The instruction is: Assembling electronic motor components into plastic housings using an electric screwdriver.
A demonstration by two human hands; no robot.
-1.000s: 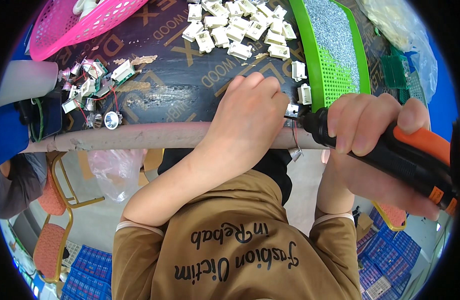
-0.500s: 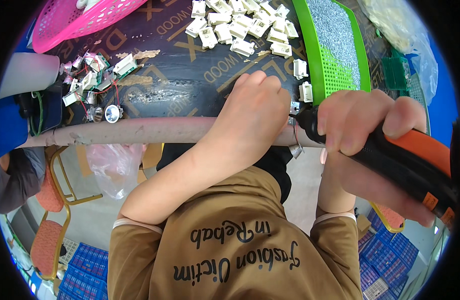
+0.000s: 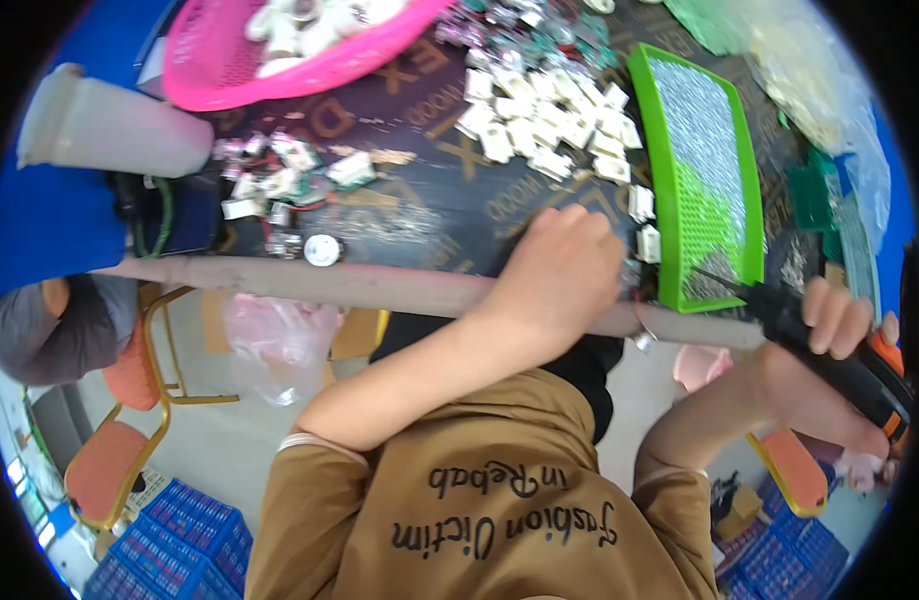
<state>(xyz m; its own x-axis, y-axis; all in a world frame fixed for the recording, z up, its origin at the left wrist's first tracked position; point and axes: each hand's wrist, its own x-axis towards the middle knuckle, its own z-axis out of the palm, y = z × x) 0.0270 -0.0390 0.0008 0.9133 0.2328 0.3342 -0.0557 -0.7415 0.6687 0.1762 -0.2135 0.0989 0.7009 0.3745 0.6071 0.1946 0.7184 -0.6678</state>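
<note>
Salmon chair (image 3: pixel 105 482), pale floor (image 3: pixel 225 430); dark tabletop (image 3: pixel 420 240), tan lettering (image 3: pixel 466 158). Brown shirt (image 3: pixel 440 480), black lettering (image 3: pixel 540 520) upside down. Left hand (image 3: pixel 570 268) curled at tabletop edge by a small blurred piece (image 3: pixel 632 272); cannot tell its grip. Green tray (image 3: pixel 688 205). Black-orange screwdriver (image 3: pixel 790 322), bit (image 3: pixel 721 277) over tray's near end, long axis slanting up-left; right hand (image 3: pixel 837 318) clamped on it, well apart from left.

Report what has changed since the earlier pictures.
The right hand has moved rightward, away from the left hand, bringing the driver from the small part to over the near end of the tray. The view has shifted too.

Unchanged: the right hand grips the driver, the left hand stays at the small part, and two white parts lie beside the tray.
</note>
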